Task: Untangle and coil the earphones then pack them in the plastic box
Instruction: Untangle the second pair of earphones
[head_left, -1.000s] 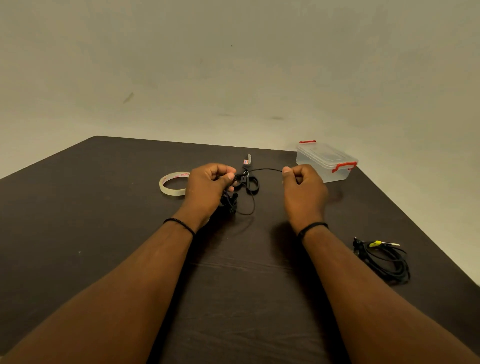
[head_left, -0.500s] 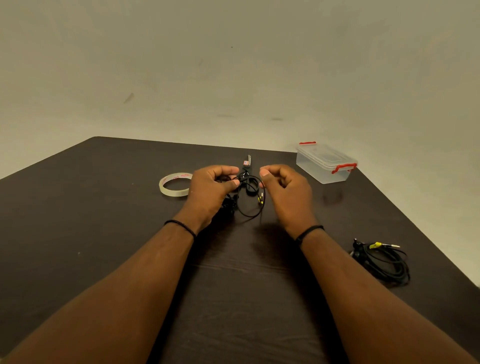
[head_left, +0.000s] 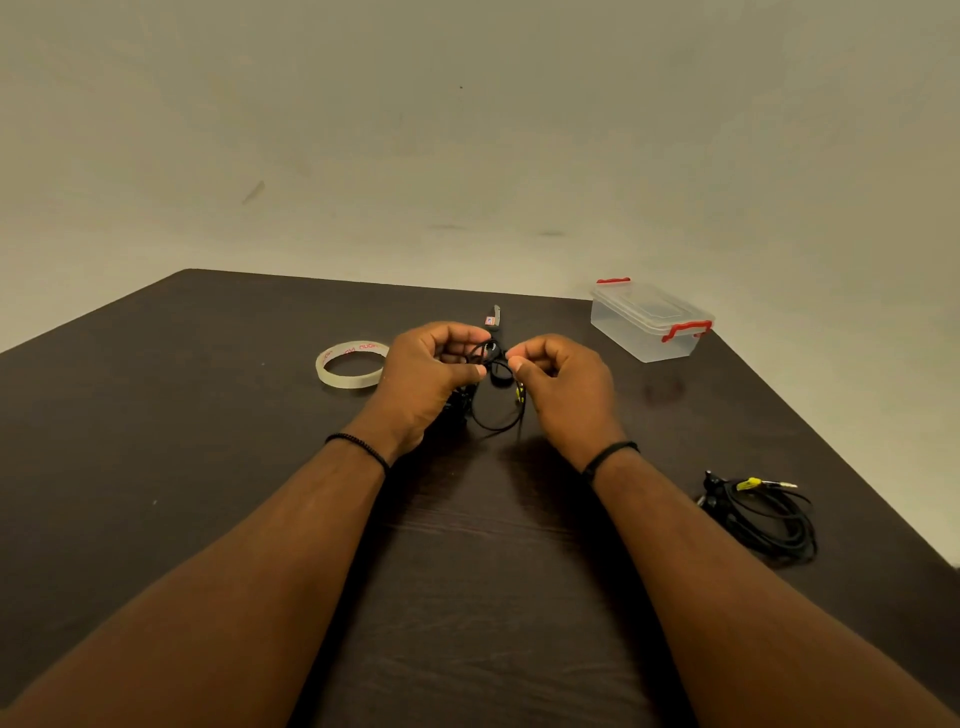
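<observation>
At frame centre, above the tabletop (head_left: 467, 597), left hand (head_left: 428, 376) and right hand (head_left: 563, 387) each pinch the black earphones (head_left: 496, 395), evidently keeping loops gathered for coiling; the lidded plastic box (head_left: 647, 325) waits upper right.

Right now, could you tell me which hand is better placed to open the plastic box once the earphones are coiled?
The right hand, probably. The plastic box sits closed at the far right of the table, on that hand's side, while the left hand holds most of the earphones.
</observation>
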